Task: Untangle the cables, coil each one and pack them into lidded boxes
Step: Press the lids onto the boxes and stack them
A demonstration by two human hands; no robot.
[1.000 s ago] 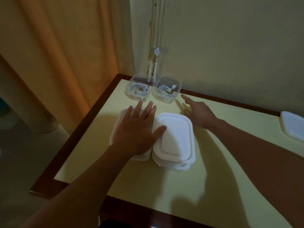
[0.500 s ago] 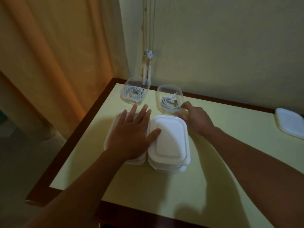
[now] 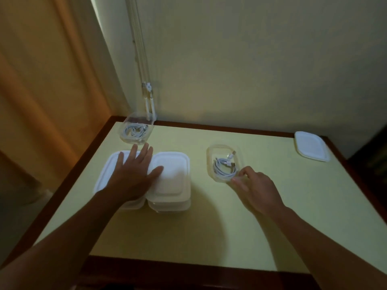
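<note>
The coiled white cable (image 3: 224, 167) lies inside an open box (image 3: 209, 155), which sits just ahead of the right hand (image 3: 255, 189). That hand's fingers curl onto the box's near rim and pinch it. From where I stand this looks like the closing stage: the cable is wound and packed, but the box has no lid. A loose lid (image 3: 312, 146) lies well off to the right of that hand, at the table's (image 3: 230, 227) far corner. The next move probably calls for fetching it and pressing it down squarely. The left hand (image 3: 134, 174) rests flat, fingers straight and spread, across two lidded boxes (image 3: 173, 181). Beyond its fingertips stands a second unlidded box (image 3: 137, 130) holding another coil.
</note>
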